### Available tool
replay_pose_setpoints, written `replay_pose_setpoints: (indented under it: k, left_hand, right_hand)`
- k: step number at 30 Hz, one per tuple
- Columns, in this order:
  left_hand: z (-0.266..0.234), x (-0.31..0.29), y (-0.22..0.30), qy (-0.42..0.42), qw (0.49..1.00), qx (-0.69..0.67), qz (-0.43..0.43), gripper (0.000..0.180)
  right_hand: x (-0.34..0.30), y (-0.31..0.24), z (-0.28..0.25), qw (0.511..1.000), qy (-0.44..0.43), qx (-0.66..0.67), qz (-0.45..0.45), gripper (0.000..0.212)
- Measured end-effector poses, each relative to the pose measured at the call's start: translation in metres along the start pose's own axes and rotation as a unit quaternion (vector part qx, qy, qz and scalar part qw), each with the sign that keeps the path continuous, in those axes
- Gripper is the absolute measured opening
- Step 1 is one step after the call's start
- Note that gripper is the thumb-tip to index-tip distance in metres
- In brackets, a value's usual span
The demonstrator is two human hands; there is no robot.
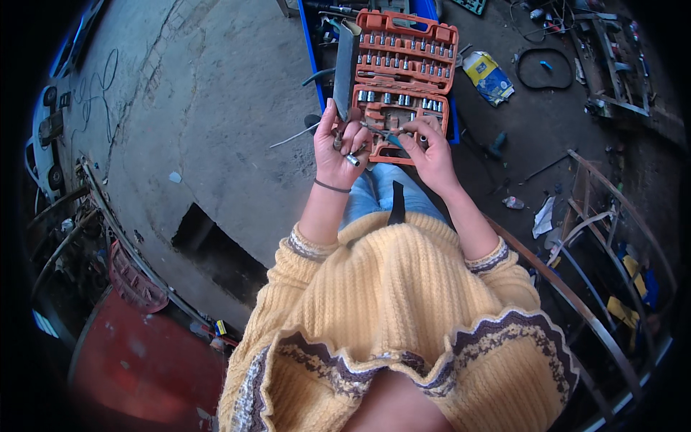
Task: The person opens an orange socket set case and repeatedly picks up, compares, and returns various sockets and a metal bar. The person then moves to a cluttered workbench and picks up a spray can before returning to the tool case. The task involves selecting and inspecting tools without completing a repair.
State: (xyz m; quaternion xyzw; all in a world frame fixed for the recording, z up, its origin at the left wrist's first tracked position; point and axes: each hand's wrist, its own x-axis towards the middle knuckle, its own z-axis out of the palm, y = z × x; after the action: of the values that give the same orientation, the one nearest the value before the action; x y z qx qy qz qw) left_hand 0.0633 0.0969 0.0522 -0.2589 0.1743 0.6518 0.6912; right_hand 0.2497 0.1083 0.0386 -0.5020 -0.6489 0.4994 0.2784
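Note:
My left hand [337, 151] is palm up, fingers curled around small metal sockets [353, 160]. My right hand [433, 153] pinches a slim tool with a teal handle [393, 140], its thin metal end pointing toward my left fingers; its exact kind is unclear. Just beyond both hands lies an open orange socket set case [407, 86]. Rows of bits and sockets fill its lid, and larger sockets sit in the near half, where some slots show no socket. A long grey metal channel [346, 72] rises beside the case, its lower end by my left fingertips.
The case rests on a blue tool cart [314, 54]. A yellow and blue bag [489, 78] and a black belt loop [543, 68] lie on the floor at right. Rusty metal frames [576, 288] stand lower right. A dark floor opening [216, 248] and a red panel [144, 360] are at left.

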Motion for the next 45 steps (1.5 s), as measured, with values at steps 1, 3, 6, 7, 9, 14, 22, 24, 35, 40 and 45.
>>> replay_pose_setpoints:
  k: [1, 3, 6, 7, 9, 14, 22, 24, 35, 40, 45]
  left_hand:
    - [0.001, -0.001, 0.001, -0.001, 1.000, 0.006, 0.006, 0.030]
    - [0.000, -0.003, 0.001, 0.017, 0.999, 0.023, 0.014, 0.029]
    - [-0.004, -0.005, 0.002, 0.012, 0.999, 0.030, 0.016, 0.028]
    - [-0.006, -0.007, 0.002, 0.022, 0.999, 0.027, 0.015, 0.027]
    - [-0.009, -0.012, 0.003, 0.023, 0.999, 0.031, 0.013, 0.025]
    - [-0.012, -0.017, 0.009, 0.055, 0.998, 0.024, 0.026, 0.026]
    - [-0.011, -0.013, 0.011, 0.066, 0.997, 0.039, 0.032, 0.028]
    - [-0.013, -0.012, 0.010, 0.076, 0.996, 0.035, 0.032, 0.028]
    - [-0.009, -0.013, 0.012, 0.084, 0.995, 0.043, 0.038, 0.028]
    - [-0.011, -0.017, 0.012, 0.067, 0.996, 0.036, 0.047, 0.028]
    - [-0.012, -0.026, 0.012, 0.082, 0.994, 0.049, 0.052, 0.031]
  right_hand:
    - [0.012, 0.018, 0.001, 0.994, 0.057, 0.055, 0.070, 0.016]
    - [0.037, 0.057, -0.002, 0.950, 0.141, 0.191, 0.204, 0.018]
    - [0.077, 0.113, 0.005, 0.915, 0.233, 0.202, 0.261, 0.018]
    - [0.087, 0.127, 0.005, 0.895, 0.244, 0.196, 0.316, 0.018]
    - [0.103, 0.149, 0.007, 0.907, 0.241, 0.183, 0.292, 0.018]
    - [0.111, 0.165, 0.006, 0.932, 0.245, -0.059, 0.262, 0.031]
    - [0.120, 0.162, -0.016, 0.929, 0.109, -0.201, 0.291, 0.042]
    - [0.122, 0.161, -0.019, 0.924, 0.076, -0.213, 0.307, 0.044]
    - [0.128, 0.178, -0.011, 0.919, 0.056, -0.122, 0.371, 0.047]
    - [0.141, 0.191, -0.015, 0.896, 0.039, -0.100, 0.431, 0.043]
    - [0.132, 0.177, -0.013, 0.911, 0.069, -0.132, 0.385, 0.039]
